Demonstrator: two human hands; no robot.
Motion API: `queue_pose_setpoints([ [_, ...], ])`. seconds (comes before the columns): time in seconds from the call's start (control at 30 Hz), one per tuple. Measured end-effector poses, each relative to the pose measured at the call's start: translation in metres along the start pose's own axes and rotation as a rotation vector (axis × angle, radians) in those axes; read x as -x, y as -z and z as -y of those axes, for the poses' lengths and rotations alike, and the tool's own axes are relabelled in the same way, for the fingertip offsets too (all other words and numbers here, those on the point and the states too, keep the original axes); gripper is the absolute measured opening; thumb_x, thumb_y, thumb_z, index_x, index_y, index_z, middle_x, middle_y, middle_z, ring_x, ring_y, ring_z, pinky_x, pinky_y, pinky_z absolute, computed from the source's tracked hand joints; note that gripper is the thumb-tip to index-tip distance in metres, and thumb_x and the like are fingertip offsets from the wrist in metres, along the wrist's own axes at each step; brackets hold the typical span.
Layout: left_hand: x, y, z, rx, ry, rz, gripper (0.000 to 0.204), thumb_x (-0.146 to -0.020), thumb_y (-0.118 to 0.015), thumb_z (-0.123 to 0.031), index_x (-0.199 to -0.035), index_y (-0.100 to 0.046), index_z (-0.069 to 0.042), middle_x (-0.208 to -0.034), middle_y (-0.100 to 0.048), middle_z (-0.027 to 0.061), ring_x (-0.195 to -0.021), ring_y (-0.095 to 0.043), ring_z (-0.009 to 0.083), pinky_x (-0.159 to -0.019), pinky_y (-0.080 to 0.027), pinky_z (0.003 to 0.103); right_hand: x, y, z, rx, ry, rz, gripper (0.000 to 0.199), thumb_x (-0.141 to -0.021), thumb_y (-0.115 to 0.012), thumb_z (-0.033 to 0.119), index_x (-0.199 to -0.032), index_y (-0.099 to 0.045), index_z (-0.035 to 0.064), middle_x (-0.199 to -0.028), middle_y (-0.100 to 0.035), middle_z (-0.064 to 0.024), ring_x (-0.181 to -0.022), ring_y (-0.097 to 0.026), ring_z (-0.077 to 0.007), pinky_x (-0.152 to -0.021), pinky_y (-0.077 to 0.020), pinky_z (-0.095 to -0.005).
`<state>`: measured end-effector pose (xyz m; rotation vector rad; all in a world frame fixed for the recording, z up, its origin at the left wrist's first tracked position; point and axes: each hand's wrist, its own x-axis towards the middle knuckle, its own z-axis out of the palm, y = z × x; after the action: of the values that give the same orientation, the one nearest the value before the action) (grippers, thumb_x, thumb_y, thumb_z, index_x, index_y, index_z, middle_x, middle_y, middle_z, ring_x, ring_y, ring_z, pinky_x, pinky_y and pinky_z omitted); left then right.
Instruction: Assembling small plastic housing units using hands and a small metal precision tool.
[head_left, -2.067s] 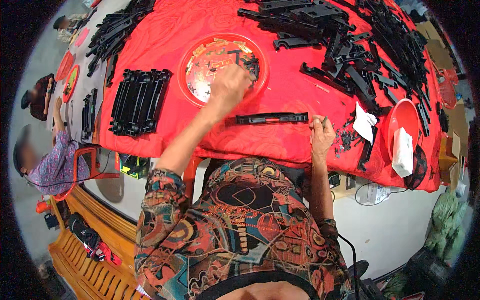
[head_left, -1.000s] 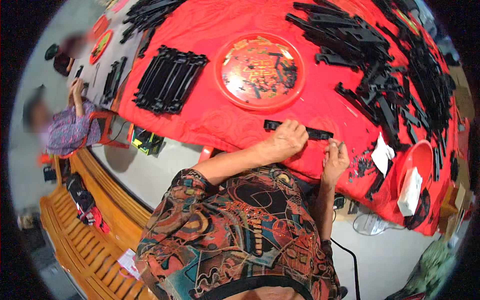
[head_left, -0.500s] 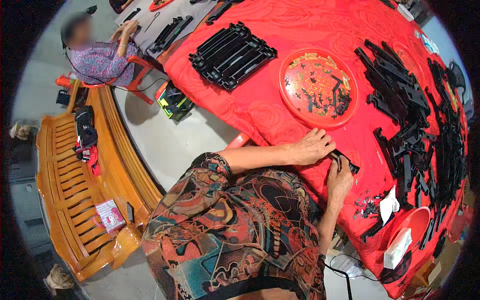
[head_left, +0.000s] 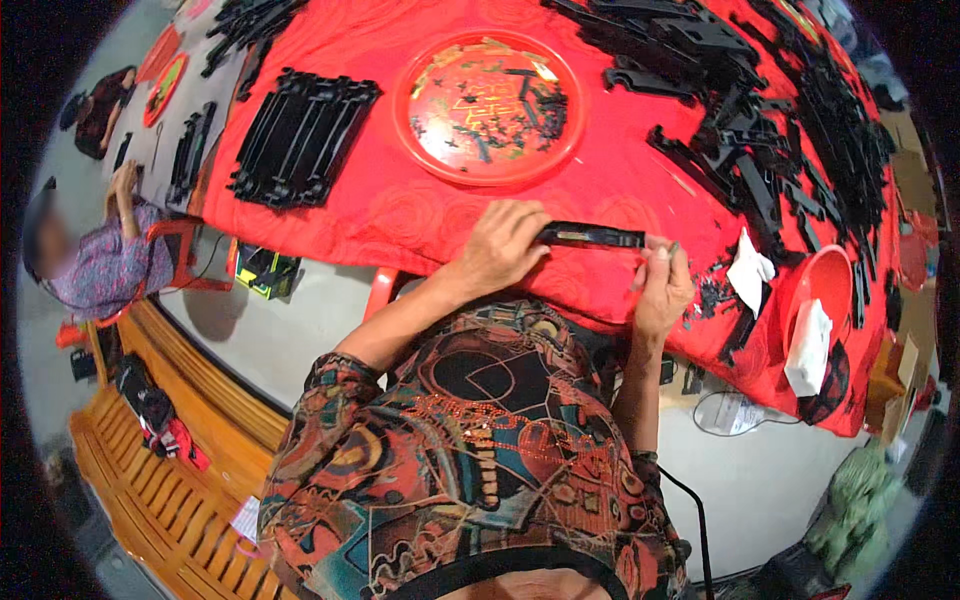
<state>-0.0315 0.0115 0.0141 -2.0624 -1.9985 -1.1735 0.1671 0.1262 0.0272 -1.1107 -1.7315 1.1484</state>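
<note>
My left hand (head_left: 508, 245) is closed round one end of a long, narrow black plastic part (head_left: 597, 236), which lies nearly level above the near edge of the red-covered table. At the part's other end, the bent fingers of my right hand (head_left: 665, 285) are pinched together. Whether they grip that end or a tiny piece is too small to make out. Just beyond my hands is a round red tray (head_left: 405, 125) with small dark and yellowish pieces scattered in it.
A neat row of black plastic parts (head_left: 305, 138) sits left of the tray; a large heap of similar parts (head_left: 735, 130) covers the right. Near my right hand are a crumpled white tissue (head_left: 750, 272), a red bowl (head_left: 838, 270) and a white pack (head_left: 808, 350). A person (head_left: 110, 250) sits far left.
My head view has turned. The black part, formerly slanting and mostly covered by my hands, now lies nearly level between them. My right hand has moved from gripping its body to its far end.
</note>
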Motion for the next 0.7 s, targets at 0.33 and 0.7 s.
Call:
queue_pose_setpoints([
  [0.33, 0.012, -0.001, -0.002, 0.018, 0.038, -0.048, 0.032, -0.066, -0.073, -0.013, -0.091, -0.057, -0.001, -0.1, -0.055, 0.0131, -0.089, -0.054, 0.0287, -0.075, -0.042, 0.039, 0.002, 0.003, 0.008, -0.187, -0.084, 0.02, 0.024, -0.095, -0.043, 0.017, -0.093, -0.058, -0.0017, -0.083, -0.057, -0.0054, -0.075, -0.053, -0.0126, -0.069, -0.044, -0.0265],
  [0.7, 0.002, 0.012, -0.007, -0.009, 0.182, -0.021, 0.042, -0.068, -0.073, -0.021, -0.1, -0.057, 0.0, -0.104, -0.053, 0.0151, -0.092, -0.052, 0.0313, -0.079, -0.042, 0.041, 0.0, 0.011, 0.014, -0.037, -0.269, 0.119, 0.026, -0.095, -0.045, 0.022, -0.098, -0.058, -0.0002, -0.07, -0.057, -0.0054, -0.059, -0.052, -0.0122, -0.052, -0.0443, -0.0271],
])
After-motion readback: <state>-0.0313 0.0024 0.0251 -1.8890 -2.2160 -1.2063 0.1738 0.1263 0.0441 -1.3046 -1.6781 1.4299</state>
